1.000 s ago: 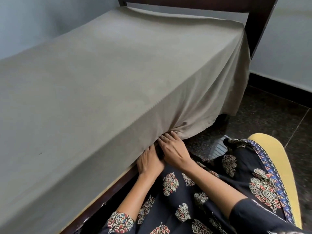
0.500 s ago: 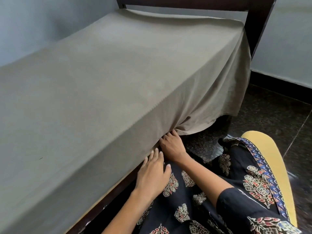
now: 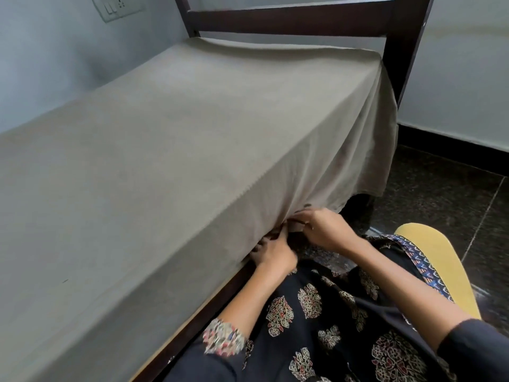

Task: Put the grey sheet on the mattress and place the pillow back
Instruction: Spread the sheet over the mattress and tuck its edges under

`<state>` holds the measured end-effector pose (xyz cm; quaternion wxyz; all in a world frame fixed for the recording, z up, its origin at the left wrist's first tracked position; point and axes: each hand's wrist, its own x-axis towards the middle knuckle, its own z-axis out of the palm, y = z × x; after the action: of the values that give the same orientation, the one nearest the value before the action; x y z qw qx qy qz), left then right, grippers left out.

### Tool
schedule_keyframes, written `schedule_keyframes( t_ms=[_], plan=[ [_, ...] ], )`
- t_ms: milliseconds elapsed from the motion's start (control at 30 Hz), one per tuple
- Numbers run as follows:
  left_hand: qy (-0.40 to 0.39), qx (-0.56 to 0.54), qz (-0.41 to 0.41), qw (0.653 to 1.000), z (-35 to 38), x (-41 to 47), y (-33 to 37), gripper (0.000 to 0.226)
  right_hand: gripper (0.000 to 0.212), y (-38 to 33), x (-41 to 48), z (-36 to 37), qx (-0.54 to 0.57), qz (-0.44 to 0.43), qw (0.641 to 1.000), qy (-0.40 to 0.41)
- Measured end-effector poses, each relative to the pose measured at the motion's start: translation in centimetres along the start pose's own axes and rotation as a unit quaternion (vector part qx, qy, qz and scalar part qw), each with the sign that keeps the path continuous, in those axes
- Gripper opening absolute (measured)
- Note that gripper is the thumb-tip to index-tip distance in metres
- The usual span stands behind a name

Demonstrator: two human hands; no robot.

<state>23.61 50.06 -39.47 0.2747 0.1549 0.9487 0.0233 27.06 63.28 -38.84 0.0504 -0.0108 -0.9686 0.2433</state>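
Draped grey sheet [image 3: 170,161]: right hand [image 3: 326,230] pinches its hem, left hand [image 3: 274,253] reaches under (fingers hidden, grip unclear).

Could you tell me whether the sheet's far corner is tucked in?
No, the grey sheet hangs loose there beside the dark bedpost.

1. The left hand [image 3: 272,253] has left the lap and returned to the lower edge of the grey sheet [image 3: 192,150], its fingertips hidden beneath it.
2. The right hand [image 3: 329,230] has lifted, and its curled fingers now pinch the hem.
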Motion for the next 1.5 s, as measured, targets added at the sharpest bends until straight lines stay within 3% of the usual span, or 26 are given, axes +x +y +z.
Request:
schedule_keyframes(
  t_ms=[100,200,333,400,567,667,767,967,1033,1100,1167,1333,1500],
  plan=[
    [-0.040,0.055,-0.019,0.998,-1.5,1.6,2.7,0.077,0.032,2.0,1.6,-0.2,0.083,0.102,0.990,0.043],
    [-0.035,0.109,-0.001,0.993,-1.1,1.6,2.3,0.080,0.026,2.6,3.2,0.6,0.174,0.229,0.953,0.094],
    [-0.062,0.077,0.052,0.994,-0.7,1.0,-0.8,0.083,0.022,1.8,5.1,1.5,0.206,0.336,0.911,0.120],
    [-0.065,0.052,0.066,0.994,-0.8,0.5,-2.0,0.080,0.017,1.7,5.8,1.7,0.260,0.368,0.884,0.124],
    [-0.029,0.011,0.073,0.997,-1.2,-0.9,-2.4,0.067,0.031,2.1,6.5,1.4,0.419,0.429,0.785,0.154],
    [0.035,-0.060,0.114,0.991,-2.7,-2.1,-0.9,0.045,0.034,2.4,6.8,1.0,0.466,0.438,0.755,0.147],
    [0.119,-0.140,0.154,0.971,-4.6,-2.2,1.2,0.040,0.034,2.5,6.8,0.4,0.493,0.431,0.745,0.129],
    [0.136,-0.326,0.192,0.916,-5.2,1.1,2.5,0.040,0.032,2.6,7.5,0.8,0.469,0.419,0.765,0.137],
    [0.134,-0.340,0.192,0.911,-5.0,1.4,2.5,0.041,0.025,3.1,7.5,1.0,0.409,0.418,0.797,0.150],
    [0.142,-0.332,0.198,0.911,-4.8,1.3,2.3,0.040,0.019,3.7,6.8,0.7,0.244,0.419,0.862,0.150],
    [0.158,-0.304,0.196,0.919,-4.4,1.3,2.0,0.037,0.020,4.3,6.1,0.7,0.155,0.403,0.886,0.166],
    [0.148,-0.162,0.173,0.960,-2.6,1.6,2.0,0.041,0.019,5.2,6.3,1.0,0.132,0.365,0.908,0.160],
    [0.123,-0.081,0.177,0.973,-0.5,2.5,2.5,0.058,0.008,5.3,7.1,1.3,0.127,0.337,0.918,0.169]
  ],
)
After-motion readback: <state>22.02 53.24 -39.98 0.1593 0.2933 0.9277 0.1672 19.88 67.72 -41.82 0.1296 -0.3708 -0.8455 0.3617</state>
